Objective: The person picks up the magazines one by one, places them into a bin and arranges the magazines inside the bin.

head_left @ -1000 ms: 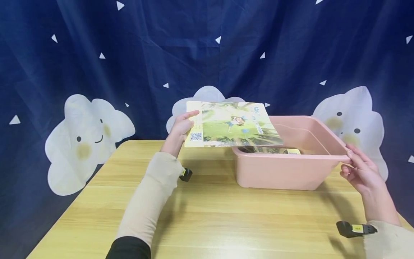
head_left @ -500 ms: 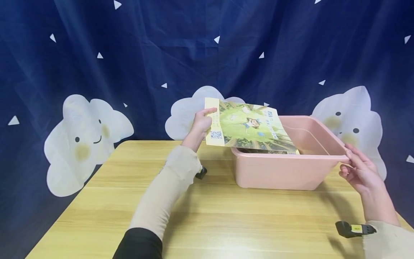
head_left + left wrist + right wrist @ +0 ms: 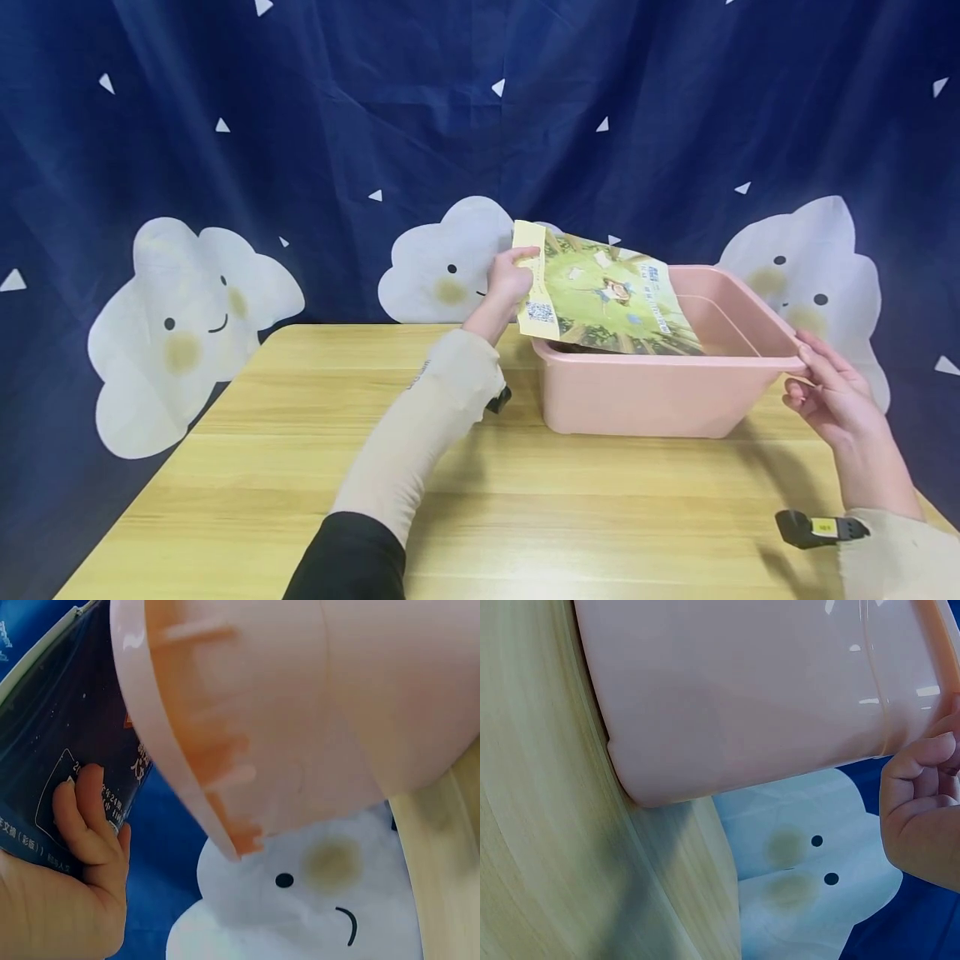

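A magazine (image 3: 600, 287) with a green illustrated cover is tilted down to the right over the left part of a pink plastic bin (image 3: 637, 398). My left hand (image 3: 512, 283) grips its pale left edge, thumb on top. In the left wrist view the dark printed underside (image 3: 75, 742) shows, with fingers curled beneath it beside the bin's rim. The magazine's lower right end reaches into the bin's opening. My right hand (image 3: 840, 400) holds the bin's right rim; the right wrist view shows its fingers (image 3: 922, 765) bent at that rim. Most of the bin's inside is hidden.
The bin stands on a light wooden table (image 3: 262, 433), towards the back right. Behind it hangs a dark blue curtain (image 3: 420, 92) with white clouds and small triangles. A small black device (image 3: 817, 529) sits at my right wrist.
My left hand has carried the magazine to the right over the bin, and its right end has tipped down. My right hand keeps its place on the rim.
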The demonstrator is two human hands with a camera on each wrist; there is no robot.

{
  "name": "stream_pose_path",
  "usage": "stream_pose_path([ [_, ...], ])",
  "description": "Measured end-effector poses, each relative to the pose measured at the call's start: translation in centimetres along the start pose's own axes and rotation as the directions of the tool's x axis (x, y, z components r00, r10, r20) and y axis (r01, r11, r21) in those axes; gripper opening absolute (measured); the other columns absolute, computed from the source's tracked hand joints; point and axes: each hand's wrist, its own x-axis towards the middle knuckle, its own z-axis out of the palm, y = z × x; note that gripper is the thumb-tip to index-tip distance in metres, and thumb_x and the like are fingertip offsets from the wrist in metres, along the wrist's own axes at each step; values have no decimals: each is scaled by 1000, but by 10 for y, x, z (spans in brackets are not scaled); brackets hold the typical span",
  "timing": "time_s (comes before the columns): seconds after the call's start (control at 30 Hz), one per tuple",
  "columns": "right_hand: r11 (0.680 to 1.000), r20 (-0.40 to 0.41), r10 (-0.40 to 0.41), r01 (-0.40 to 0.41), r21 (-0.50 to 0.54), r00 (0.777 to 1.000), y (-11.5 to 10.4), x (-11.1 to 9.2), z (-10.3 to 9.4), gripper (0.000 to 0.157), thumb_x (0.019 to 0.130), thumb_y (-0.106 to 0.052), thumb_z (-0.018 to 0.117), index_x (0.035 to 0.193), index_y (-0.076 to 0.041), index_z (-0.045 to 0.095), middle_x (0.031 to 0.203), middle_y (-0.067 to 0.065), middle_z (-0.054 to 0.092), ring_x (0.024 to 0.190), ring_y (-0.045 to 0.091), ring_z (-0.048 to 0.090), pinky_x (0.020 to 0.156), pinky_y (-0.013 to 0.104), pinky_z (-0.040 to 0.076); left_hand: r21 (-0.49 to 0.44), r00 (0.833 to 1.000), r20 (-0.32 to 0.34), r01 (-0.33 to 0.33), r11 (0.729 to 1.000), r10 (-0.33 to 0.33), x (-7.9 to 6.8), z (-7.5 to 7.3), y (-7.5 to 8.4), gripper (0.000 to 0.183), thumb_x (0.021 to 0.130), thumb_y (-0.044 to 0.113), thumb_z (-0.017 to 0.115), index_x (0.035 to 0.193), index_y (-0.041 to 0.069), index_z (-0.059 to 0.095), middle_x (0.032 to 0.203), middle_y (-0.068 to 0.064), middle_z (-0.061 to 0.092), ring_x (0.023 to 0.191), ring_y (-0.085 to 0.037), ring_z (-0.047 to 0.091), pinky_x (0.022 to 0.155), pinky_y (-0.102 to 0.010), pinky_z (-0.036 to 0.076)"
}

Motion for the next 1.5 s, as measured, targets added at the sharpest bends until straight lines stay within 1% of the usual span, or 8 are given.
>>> stream_pose_path([
  [0.47,1000,0,2,-2,3,1000,0,0,2,32,94,-2,35,106,-7,64,74,14,64,48,23,55,45,31,47,-111,999,15,53,992,-51,-4,39,-3,59,72,-21,36,114,10,62,114,-9,53,64,-13,49,43,-15,35],
  [0.77,1000,-2,2,-2,-7,1000,2,-1,2,31,94,-1,37,106,-7,64,73,14,64,49,23,55,46,31,47,41,998,-31,62,997,-61,-6,55,-7,55,72,-17,42,107,18,66,129,-6,39,84,-14,44,54,-15,33],
  [0.93,1000,-4,-3,2,-17,1000,1,-1,2,30,94,-2,36,107,-8,63,73,14,64,49,23,55,45,30,47,97,995,93,37,995,-46,-3,60,-12,54,77,-13,42,118,18,60,129,-2,45,75,-12,50,48,-16,32],
  [1.07,1000,-10,-5,5,-29,1000,1,-1,4,30,94,-2,37,108,-8,63,74,14,65,49,22,55,44,30,46,323,964,260,-148,935,63,-2,57,-16,55,85,4,53,136,22,40,142,-7,31,128,-16,25,100,-30,26],
  [1.13,1000,-9,-6,6,-30,1000,1,0,4,31,94,-2,36,108,-9,63,73,14,65,49,22,55,44,29,46,425,938,317,-274,863,141,-3,53,-16,59,87,15,56,140,22,32,144,-8,24,134,-20,5,107,-40,4],
  [1.27,1000,-5,-3,3,-29,1000,1,1,4,31,94,-2,36,108,-8,63,75,14,64,49,22,55,45,29,46,515,895,335,-434,739,293,-4,50,-14,53,88,20,56,137,12,37,139,-5,36,132,-19,16,107,-38,7],
  [1.37,1000,-5,1,-1,-25,1000,0,0,3,31,94,-2,36,108,-8,63,77,13,64,49,22,55,45,30,46,514,882,320,-469,718,346,-5,48,-10,46,88,19,55,131,7,44,133,-5,44,126,-18,31,106,-30,14],
  [1.5,1000,-10,7,-7,-16,1000,1,0,3,31,94,-2,37,108,-8,63,76,14,64,49,23,55,45,30,46,461,898,262,-438,772,353,-7,43,-10,37,88,16,52,124,6,52,124,-4,53,117,-18,43,99,-24,27],
])
